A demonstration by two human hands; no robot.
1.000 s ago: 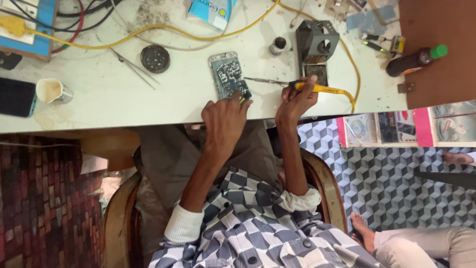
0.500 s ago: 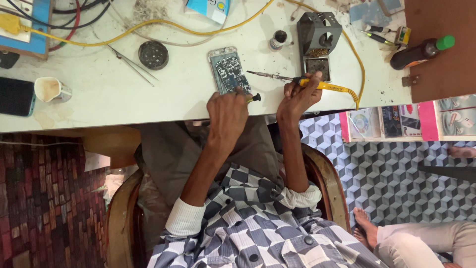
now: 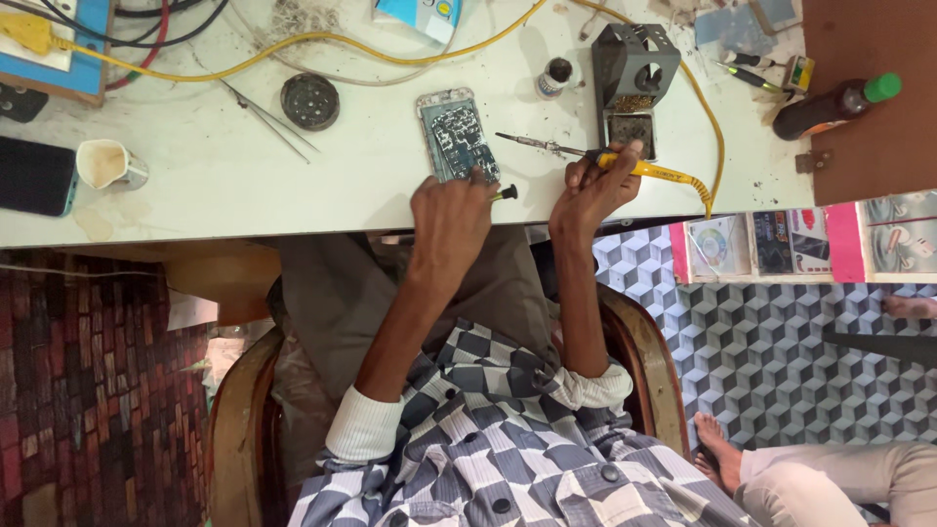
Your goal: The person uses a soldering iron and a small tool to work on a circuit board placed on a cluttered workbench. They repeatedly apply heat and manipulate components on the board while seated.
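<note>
A checked shirt (image 3: 508, 459) in grey, dark blue and white is worn on the upper body. The pattern is formed of small blocks arranged in rows. Dark round buttons (image 3: 612, 473) are fitted down the front. Both sleeves are turned back above the elbow, so that a plain white ribbed lining is shown at the left cuff (image 3: 363, 429) and at the right cuff (image 3: 593, 384). Grey-brown trousers (image 3: 342, 293) are worn on the legs. The left hand (image 3: 451, 217) and right hand (image 3: 590, 185) are bare; no rings or wristwear are seen.
</note>
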